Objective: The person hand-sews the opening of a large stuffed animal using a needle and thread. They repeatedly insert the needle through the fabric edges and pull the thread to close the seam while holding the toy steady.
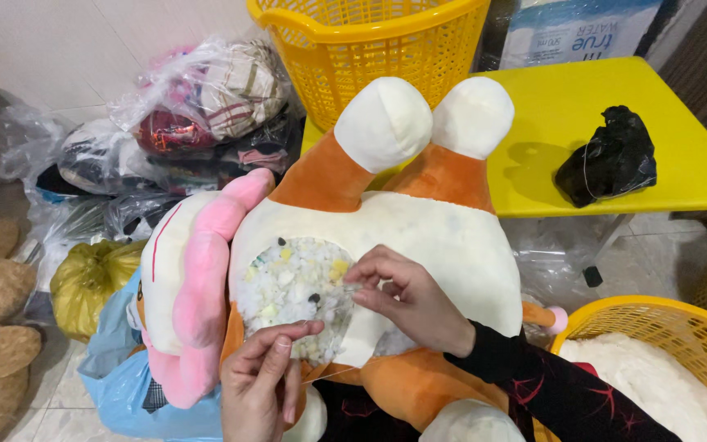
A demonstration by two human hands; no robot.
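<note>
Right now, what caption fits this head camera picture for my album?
Two hands, left and right, work at the open seam of an orange-and-white plush toy, its foam stuffing showing.

Large orange-and-cream plush toy (419, 221), lying on its back in the near middle of the scene, two cream-tipped feet pointing to the far side, over the edge of the yellow worktop. Round opening (296, 295) in the cream belly, gaping, packed with white, yellow and dark foam scraps. Thin thread (325, 376) running below the opening's near edge.
</note>
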